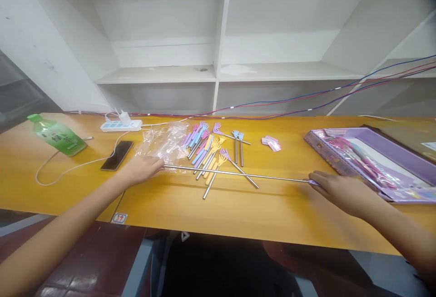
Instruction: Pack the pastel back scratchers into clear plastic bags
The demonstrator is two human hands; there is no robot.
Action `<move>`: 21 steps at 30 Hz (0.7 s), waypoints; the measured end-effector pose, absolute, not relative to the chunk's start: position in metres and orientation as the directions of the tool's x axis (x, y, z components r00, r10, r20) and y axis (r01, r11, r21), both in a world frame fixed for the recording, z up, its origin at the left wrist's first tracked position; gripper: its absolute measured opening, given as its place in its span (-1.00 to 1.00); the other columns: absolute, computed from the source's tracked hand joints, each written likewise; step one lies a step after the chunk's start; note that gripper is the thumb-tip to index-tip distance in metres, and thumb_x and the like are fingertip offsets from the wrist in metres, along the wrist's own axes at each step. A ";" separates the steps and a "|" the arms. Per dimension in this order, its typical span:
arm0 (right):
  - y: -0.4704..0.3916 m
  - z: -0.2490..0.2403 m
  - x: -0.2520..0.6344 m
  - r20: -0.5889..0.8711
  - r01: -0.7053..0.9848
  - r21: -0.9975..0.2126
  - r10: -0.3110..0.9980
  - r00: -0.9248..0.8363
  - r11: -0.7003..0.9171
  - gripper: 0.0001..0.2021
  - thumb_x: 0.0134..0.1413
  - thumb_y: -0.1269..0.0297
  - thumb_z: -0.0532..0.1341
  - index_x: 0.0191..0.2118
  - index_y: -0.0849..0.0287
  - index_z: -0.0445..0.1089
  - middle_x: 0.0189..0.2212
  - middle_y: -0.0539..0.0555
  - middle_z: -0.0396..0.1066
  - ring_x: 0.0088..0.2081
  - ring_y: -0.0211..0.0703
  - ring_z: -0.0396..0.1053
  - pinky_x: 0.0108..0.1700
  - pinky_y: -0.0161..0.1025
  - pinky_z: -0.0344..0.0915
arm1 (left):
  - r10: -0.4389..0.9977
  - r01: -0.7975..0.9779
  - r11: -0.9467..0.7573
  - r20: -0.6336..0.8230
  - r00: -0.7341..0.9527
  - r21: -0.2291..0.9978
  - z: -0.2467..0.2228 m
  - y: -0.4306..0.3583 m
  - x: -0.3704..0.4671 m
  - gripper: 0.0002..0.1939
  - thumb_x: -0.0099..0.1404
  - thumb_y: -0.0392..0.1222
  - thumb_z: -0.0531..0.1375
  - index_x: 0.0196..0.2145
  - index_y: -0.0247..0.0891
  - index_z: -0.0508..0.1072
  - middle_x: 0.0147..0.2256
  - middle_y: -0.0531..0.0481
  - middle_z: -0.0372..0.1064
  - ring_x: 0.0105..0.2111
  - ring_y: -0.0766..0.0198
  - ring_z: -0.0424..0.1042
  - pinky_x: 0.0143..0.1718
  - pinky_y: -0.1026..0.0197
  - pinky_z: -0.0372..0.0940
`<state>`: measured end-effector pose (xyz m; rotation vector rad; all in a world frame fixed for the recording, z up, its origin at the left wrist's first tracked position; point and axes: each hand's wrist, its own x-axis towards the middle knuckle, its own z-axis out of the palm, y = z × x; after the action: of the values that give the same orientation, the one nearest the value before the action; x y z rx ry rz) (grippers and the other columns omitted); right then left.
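A long, thin metal rod [235,174] stretches between my two hands above the table. My left hand [145,170] is closed round its left end, beside crumpled clear plastic film [163,142]. At its right end, my right hand [335,189] grips a small purple part; the rest of that end is hidden in the fingers. Behind and under the rod lie several small hand-shaped scratchers [209,151] in purple, blue, pink and yellow, some with metal tubes. Two blue-headed ones [238,147] lie side by side, apart from the pile.
A purple open box [402,151] with pink wrapped items is at the right. Small pink cards [271,142] lie mid-table. At the left are a green bottle [61,138], a phone [117,155] and a power strip [121,126] with a white cable. Wires run along the shelf.
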<state>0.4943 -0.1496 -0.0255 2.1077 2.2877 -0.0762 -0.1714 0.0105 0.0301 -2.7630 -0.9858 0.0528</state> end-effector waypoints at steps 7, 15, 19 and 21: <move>-0.136 -0.006 0.502 0.038 0.980 -0.108 0.984 0.175 -0.170 -0.68 0.37 0.04 0.19 -0.42 0.03 0.39 -0.47 0.24 0.51 -0.43 0.14 0.46 -0.36 -0.10 0.09 | 0.591 0.642 -0.740 0.261 0.763 -0.200 0.042 0.026 -0.159 -0.71 0.62 -0.18 0.00 -0.15 -0.13 0.51 -0.38 -0.01 0.44 -0.40 0.22 0.39 -0.39 0.23 0.11; -0.067 0.019 0.318 0.197 0.997 -0.074 0.980 0.038 -0.023 -0.77 0.34 0.28 0.19 -0.34 0.14 0.53 -0.39 0.20 0.63 -0.40 -0.02 0.52 -0.35 -0.23 0.11 | 0.546 0.587 -0.795 0.243 0.802 -0.153 0.021 0.006 0.006 -0.81 0.56 -0.32 0.11 -0.04 -0.15 0.51 -0.28 -0.02 0.55 -0.41 0.24 0.50 -0.48 0.19 0.03; -0.026 0.015 0.240 0.278 0.997 -0.070 0.961 -0.001 0.022 -0.76 0.40 0.18 0.20 -0.14 0.17 0.60 -0.24 0.26 0.67 -0.28 -0.01 0.57 -0.32 -0.23 0.10 | 0.568 0.613 -0.778 0.263 0.780 -0.139 0.015 0.016 0.053 -0.82 0.58 -0.31 0.11 -0.03 -0.17 0.51 -0.27 -0.05 0.58 -0.40 0.22 0.55 -0.44 0.20 0.16; -0.012 0.015 0.231 0.301 0.997 -0.073 0.954 -0.012 0.036 -0.78 0.39 0.17 0.23 -0.11 0.15 0.60 -0.19 0.25 0.68 -0.22 0.00 0.58 -0.30 -0.23 0.10 | 0.597 0.642 -0.756 0.267 0.757 -0.128 0.014 0.029 0.053 -0.87 0.58 -0.23 0.15 -0.07 -0.19 0.52 -0.26 -0.08 0.60 -0.37 0.17 0.57 -0.39 0.20 0.25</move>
<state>0.2312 -0.0123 0.0147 2.3753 2.4346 0.2746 0.0528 0.0290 0.0139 -2.7419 -0.9794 -0.3102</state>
